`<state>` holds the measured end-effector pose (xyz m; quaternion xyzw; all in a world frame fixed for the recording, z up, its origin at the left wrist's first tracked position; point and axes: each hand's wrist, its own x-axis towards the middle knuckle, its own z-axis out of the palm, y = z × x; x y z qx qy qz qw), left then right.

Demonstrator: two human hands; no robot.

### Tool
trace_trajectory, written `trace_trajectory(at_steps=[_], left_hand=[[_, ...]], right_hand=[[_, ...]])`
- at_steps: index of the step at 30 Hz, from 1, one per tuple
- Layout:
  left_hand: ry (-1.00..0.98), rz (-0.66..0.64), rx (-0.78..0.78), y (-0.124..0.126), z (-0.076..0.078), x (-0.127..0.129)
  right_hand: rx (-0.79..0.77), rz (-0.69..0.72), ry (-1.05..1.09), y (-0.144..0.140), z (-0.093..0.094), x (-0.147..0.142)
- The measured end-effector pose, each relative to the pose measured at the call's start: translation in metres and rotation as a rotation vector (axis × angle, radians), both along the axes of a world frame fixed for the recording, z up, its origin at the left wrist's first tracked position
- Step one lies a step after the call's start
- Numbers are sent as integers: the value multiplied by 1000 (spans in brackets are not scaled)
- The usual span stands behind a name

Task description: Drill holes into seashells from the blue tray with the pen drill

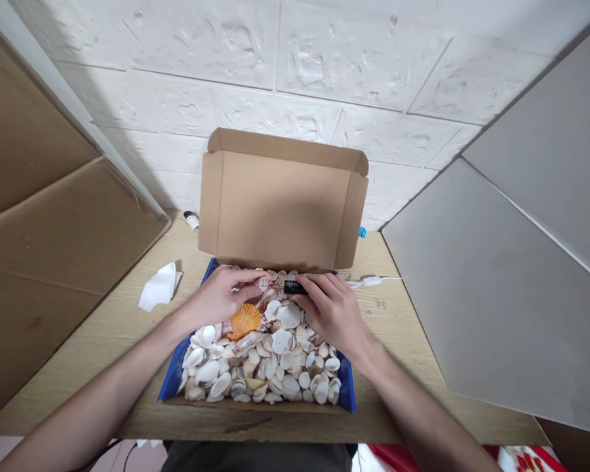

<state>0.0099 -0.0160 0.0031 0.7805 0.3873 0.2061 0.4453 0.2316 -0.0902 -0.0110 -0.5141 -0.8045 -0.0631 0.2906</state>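
My left hand (231, 294) pinches a small pinkish-white shell (264, 282) between thumb and fingers, above the far part of the box. From the right, my right hand (332, 308) grips a black pen-like tool (293, 287). Its narrow brass-coloured tip points left and meets or nearly touches the shell; I cannot tell which. Below both hands, the blue-sided cardboard box (345, 387) is filled with many pale seashells (281, 367). An orange scallop shell (246, 320) lies on top, just under my left hand.
The box's brown lid (282, 203) stands raised against the white brick-patterned wall (339, 59). A crumpled white tissue (159, 288) lies left on the wooden table (128, 367), near a small bottle (191, 221). A white cable piece (372, 281) is at right. Cardboard and grey panels flank both sides.
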Motion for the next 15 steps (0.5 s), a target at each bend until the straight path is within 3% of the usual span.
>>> trace_trajectory(at_steps=[15], left_hand=[[10, -15, 2, -1, 3, -1]], right_hand=[[-28, -6, 18, -1, 0, 0]])
